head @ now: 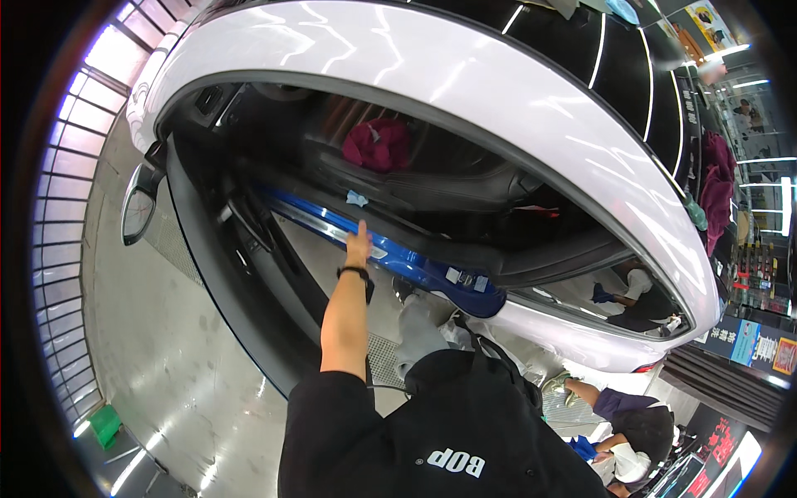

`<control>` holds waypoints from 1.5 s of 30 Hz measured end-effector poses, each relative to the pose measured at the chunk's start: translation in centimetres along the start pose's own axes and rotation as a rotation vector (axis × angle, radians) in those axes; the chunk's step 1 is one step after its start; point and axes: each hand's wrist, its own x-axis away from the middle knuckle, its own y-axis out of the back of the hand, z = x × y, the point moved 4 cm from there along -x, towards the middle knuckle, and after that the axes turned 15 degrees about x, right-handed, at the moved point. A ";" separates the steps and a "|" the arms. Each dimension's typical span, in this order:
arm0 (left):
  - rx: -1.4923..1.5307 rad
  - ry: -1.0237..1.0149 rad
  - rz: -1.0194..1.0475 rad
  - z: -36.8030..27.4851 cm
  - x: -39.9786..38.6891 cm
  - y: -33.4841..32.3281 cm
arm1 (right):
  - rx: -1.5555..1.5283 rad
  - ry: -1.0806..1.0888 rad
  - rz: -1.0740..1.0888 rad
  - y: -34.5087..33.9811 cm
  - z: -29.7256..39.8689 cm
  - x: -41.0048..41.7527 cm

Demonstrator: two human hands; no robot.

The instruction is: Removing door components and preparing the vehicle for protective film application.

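Observation:
My left hand (pixel 359 244), with a dark band at the wrist, reaches over the blue door sill (pixel 408 258) of a white car. One finger points out from the others, and nothing shows in the hand. Whether it touches the sill is hard to tell. Just beyond the fingertip a small light-blue cloth or wipe (pixel 357 198) lies on the dark edge beside the seat. Deeper inside, a crumpled dark-red cloth (pixel 377 144) rests on the black seat area. My right hand is out of view.
The open front door (pixel 243 274) stands to my left, with its wing mirror (pixel 139 208) beyond. The white roof edge (pixel 386 46) arches over the opening. Behind me on the right, another person (pixel 635 436) holds a blue cloth (pixel 583 447). A green object (pixel 104 426) sits at lower left.

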 end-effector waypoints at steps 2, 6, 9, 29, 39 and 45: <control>-0.073 0.054 0.073 5.5 1.5 7.1 | 0.021 0.083 0.070 -0.6 1.0 -0.9; -0.163 0.175 -0.010 17.0 10.2 13.1 | 0.076 0.149 0.114 -1.1 0.2 -1.2; -0.124 -0.159 0.086 23.3 15.5 25.7 | 0.009 0.288 0.093 -3.1 3.8 -3.7; 0.193 0.398 0.023 44.2 52.7 38.3 | 0.278 0.389 0.393 -11.7 -14.2 -12.6; 0.363 -0.177 -0.599 35.0 50.6 49.5 | 0.152 0.409 0.383 -13.5 -19.3 -9.9; 0.420 -0.112 -0.314 27.9 40.8 49.3 | -0.053 -0.056 0.238 -14.4 -9.3 -2.1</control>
